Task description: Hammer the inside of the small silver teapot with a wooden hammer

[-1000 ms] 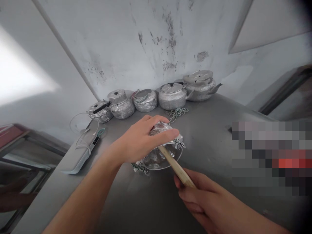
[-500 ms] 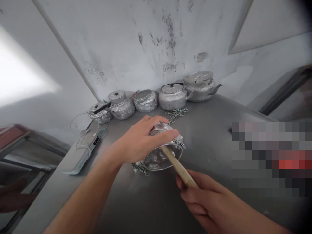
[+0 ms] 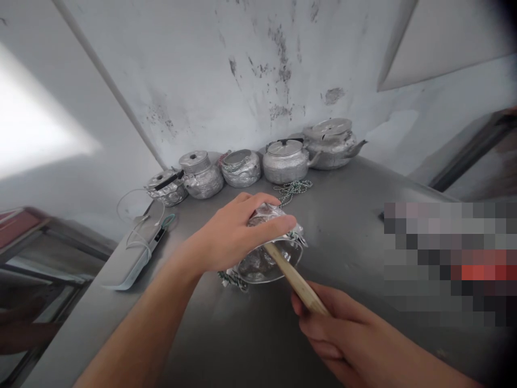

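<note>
A dented silver-coloured metal pot [image 3: 269,261], much like a kettle body, lies tipped on the table with its round mouth facing me. My left hand [image 3: 246,231] grips it from above and the left, the thumb lying along its upper side. Green-and-white cord [image 3: 236,281] is wound at its lower left edge. My right hand [image 3: 335,328] is closed round a wooden stick [image 3: 297,280], whose far end goes into the mouth of the pot. What is at that end is hidden inside.
Several dented metal kettles [image 3: 285,164] stand along the wall at the back of the grey table [image 3: 343,226]. Loose patterned cord [image 3: 294,187] lies before them. At the left edge is a flat pale device [image 3: 137,256] with a cable. A pixelated patch covers the right side.
Almost nothing differs. The wooden stick has shifted very slightly to the left inside the pot's mouth; both hands keep their holds.
</note>
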The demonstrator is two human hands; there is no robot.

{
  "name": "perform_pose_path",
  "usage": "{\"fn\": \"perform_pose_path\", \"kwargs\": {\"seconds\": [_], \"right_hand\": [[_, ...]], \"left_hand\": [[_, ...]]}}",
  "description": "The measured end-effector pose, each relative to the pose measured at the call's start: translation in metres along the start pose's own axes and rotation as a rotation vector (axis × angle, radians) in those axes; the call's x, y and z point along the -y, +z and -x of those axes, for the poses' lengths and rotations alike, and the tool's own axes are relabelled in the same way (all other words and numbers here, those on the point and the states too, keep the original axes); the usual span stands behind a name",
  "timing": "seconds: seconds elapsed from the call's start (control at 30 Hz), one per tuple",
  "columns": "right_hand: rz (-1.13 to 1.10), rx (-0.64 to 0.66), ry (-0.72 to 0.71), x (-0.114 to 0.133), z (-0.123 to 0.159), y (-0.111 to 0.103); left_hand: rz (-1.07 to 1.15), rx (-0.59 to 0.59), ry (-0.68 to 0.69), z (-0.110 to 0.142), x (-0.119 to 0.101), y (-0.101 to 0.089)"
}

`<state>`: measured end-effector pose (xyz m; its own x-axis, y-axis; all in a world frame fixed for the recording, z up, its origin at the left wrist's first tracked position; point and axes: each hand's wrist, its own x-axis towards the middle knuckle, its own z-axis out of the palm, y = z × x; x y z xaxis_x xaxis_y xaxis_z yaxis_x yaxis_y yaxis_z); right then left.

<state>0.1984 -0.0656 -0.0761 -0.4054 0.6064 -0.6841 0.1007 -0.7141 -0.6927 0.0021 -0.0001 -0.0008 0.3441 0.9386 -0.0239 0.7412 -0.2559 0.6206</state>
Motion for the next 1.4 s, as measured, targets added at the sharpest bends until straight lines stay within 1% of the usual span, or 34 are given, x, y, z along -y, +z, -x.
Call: {"fn": "perform_pose_path", "kwargs": {"seconds": [0.07,0.17,0.3,0.4,0.5,0.57,0.63,0.67,0.73,0.77,0.87,0.9,0.97,1.0,1.07,1.13,1.2,1.33,1.4], "right_hand": [[0.014,-0.012,-0.008,0.0010,0.0010,0.0006],[0.074,-0.010,0.028,0.0013,0.0008,0.0000],[-0.046,0.029,-0.028,-0.0024,-0.0014,-0.0028],[-0.049,0.047,-0.040,-0.0059,-0.0019,-0.0043],[-0.114,0.071,-0.093,-0.0077,-0.0014,-0.0039],[-0.072,0.057,-0.073,-0.0074,-0.0008,-0.0028],[0.053,0.009,0.012,-0.0060,0.0001,-0.0015],[0.057,-0.008,0.017,-0.0051,0.0006,-0.0008],[-0.019,-0.036,-0.068,-0.0034,0.0020,0.0003],[-0.039,-0.007,-0.081,-0.0027,0.0026,0.0007],[0.069,0.000,0.008,-0.0029,0.0038,0.0016],[0.049,-0.014,-0.016,-0.0037,0.0037,0.0018],[-0.083,-0.025,-0.066,-0.0054,0.0024,0.0020],[-0.102,-0.035,-0.063,-0.0058,0.0014,0.0019],[-0.094,-0.018,0.005,-0.0050,-0.0008,0.0016],[-0.107,-0.005,0.040,-0.0032,-0.0023,0.0011],[-0.176,-0.019,-0.002,-0.0019,-0.0029,0.0007],[-0.105,-0.001,0.042,-0.0030,-0.0030,-0.0005],[-0.116,0.000,0.003,-0.0037,-0.0032,-0.0012]], "left_hand": [[0.002,0.005,-0.011,0.0002,0.0002,-0.0001],[0.009,0.003,-0.007,0.0000,0.0006,0.0004],[0.006,-0.006,0.007,0.0003,0.0006,0.0009],[0.003,-0.007,0.006,0.0008,0.0008,0.0006],[-0.005,-0.009,0.017,0.0010,0.0011,0.0006],[-0.007,-0.009,0.017,0.0009,0.0012,0.0008],[0.001,-0.006,0.006,0.0009,0.0014,0.0010],[0.006,-0.004,0.001,0.0008,0.0015,0.0011],[0.009,0.001,-0.002,0.0009,0.0016,0.0010],[0.009,0.001,-0.001,0.0010,0.0017,0.0010],[0.012,0.005,-0.005,0.0011,0.0015,0.0009],[0.016,0.003,-0.008,0.0010,0.0014,0.0011],[0.024,0.002,-0.010,0.0008,0.0012,0.0014],[0.025,0.001,-0.007,0.0007,0.0013,0.0015],[0.024,-0.002,0.001,0.0006,0.0014,0.0017],[0.018,-0.005,0.002,0.0006,0.0014,0.0015],[0.010,-0.004,-0.005,0.0007,0.0012,0.0012],[0.008,0.001,-0.015,0.0012,0.0003,0.0010],[0.012,-0.001,-0.009,0.0013,0.0001,0.0012]]}}
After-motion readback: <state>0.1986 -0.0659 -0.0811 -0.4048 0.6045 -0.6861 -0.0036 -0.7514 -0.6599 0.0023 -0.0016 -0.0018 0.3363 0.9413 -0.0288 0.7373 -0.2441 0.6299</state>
